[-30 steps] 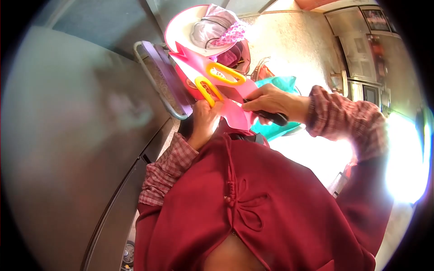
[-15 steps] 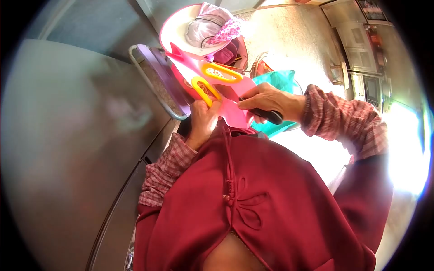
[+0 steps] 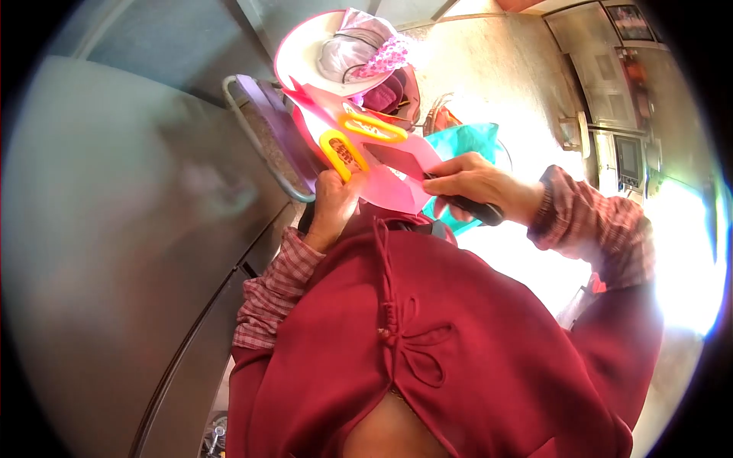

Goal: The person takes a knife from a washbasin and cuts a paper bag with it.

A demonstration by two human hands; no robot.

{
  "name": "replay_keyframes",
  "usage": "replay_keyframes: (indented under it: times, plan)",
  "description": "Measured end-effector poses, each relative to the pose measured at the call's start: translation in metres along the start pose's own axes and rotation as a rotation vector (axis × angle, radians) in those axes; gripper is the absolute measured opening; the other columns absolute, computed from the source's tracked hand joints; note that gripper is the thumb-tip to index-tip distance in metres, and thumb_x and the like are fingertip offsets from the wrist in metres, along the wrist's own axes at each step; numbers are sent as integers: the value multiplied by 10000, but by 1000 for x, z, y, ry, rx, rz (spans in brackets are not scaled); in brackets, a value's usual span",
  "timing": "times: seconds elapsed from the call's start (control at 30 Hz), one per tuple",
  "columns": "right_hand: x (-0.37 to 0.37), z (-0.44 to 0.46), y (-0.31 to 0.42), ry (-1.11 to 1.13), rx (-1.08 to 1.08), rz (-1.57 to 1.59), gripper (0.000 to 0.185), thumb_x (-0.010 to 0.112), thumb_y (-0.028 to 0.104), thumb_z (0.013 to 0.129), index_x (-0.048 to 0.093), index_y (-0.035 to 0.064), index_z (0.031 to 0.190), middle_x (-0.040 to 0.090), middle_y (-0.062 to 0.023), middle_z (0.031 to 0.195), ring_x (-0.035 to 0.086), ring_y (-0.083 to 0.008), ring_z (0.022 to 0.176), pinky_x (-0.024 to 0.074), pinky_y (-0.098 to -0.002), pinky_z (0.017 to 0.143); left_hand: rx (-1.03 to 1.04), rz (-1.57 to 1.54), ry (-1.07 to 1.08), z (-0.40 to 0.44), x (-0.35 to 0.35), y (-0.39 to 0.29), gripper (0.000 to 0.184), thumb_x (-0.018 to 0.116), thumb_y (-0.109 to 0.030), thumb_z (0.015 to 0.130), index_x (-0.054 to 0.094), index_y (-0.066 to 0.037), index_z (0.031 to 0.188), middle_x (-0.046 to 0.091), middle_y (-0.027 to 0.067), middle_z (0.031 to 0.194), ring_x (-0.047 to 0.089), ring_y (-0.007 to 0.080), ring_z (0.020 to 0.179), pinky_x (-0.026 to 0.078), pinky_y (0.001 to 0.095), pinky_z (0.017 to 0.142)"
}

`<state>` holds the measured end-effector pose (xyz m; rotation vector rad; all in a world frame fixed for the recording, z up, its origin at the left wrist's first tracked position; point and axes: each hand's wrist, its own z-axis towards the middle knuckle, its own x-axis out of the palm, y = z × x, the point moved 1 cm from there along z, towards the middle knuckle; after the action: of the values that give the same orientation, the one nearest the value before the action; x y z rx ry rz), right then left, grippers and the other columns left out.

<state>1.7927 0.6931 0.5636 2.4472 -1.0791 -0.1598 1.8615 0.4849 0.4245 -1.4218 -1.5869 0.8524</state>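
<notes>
A pink bag (image 3: pixel 397 195) with yellow oval handles (image 3: pixel 344 155) is held out in front of my waist. My left hand (image 3: pixel 334 204) is closed on its left side, just under the nearer handle. My right hand (image 3: pixel 482 185) wraps round a black-handled tool (image 3: pixel 484 211) at the bag's right edge. The tool's handle points down to the right; its working end cannot be made out, so I cannot tell its kind. Behind the bag lies a teal bag (image 3: pixel 469 141).
A white bowl-shaped container with a pink rim (image 3: pixel 294 53) holds a whitish cloth bundle (image 3: pixel 347 55) and pink-patterned fabric. A purple panel in a metal frame (image 3: pixel 276 126) leans at the left, beside a large grey surface (image 3: pixel 114 252). Strong light falls on the floor at right.
My right hand has moved right and slightly down with the black-handled tool. My left hand has shifted a little left, and more of the pink bag shows between the hands.
</notes>
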Motion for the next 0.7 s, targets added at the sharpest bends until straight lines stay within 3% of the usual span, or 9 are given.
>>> replay_keyframes:
  times: [0.03,0.2,0.37,0.47,0.53,0.57,0.67,0.7]
  plan:
    - [-3,-5,-3,-13,19,14,299,647,99,821,619,-19,1094,641,-48,772,579,-79,593,457,-215,500,-5,12,-5,-2,-1,-2,273,569,-145,850,639,35,658,562,47,496,511,111,382,371,263,367]
    - [-14,-18,-22,44,-516,-313,301,567,19,857,604,-21,1154,649,-81,892,566,-76,574,481,-211,514,-30,58,43,3,-12,6,256,580,-144,844,635,43,679,588,57,548,528,116,398,388,257,371]
    - [-7,-34,-17,-83,-106,-129,253,553,90,907,612,-24,1125,655,-73,857,561,-66,559,486,-199,510,-118,4,40,1,-13,-5,205,605,-142,824,645,47,757,619,57,618,557,122,442,415,257,389]
    - [-5,-34,-23,-42,-302,-280,310,555,213,942,621,-31,1123,657,-58,807,545,-42,544,467,-182,488,-95,-4,54,13,-15,3,168,632,-125,806,655,35,849,648,58,716,605,125,542,463,243,461]
    - [-2,-32,-22,-110,-188,-115,412,610,223,903,576,-58,1202,659,-67,749,537,-63,494,445,-199,440,-9,-84,56,26,-14,4,179,641,-106,803,656,19,931,665,68,803,649,133,649,511,231,547]
    - [-1,-32,-23,-145,-132,-33,475,638,228,883,553,-71,1242,660,-72,720,533,-74,468,434,-207,416,-88,-17,63,32,-17,4,199,657,-80,806,643,15,981,666,65,899,657,136,757,526,247,632]
    - [-3,-28,-34,-98,-212,-35,479,635,229,884,550,-64,1254,662,-67,717,533,-74,468,436,-207,420,21,-159,73,43,-8,-7,178,662,-71,827,641,4,987,663,55,913,655,132,774,528,253,674]
    - [-3,-27,-35,-95,-220,-42,476,633,228,886,552,-64,1253,662,-66,715,533,-74,469,436,-207,420,5,-230,44,43,-2,-14,140,662,-31,815,641,11,947,659,44,843,647,125,716,516,248,646]
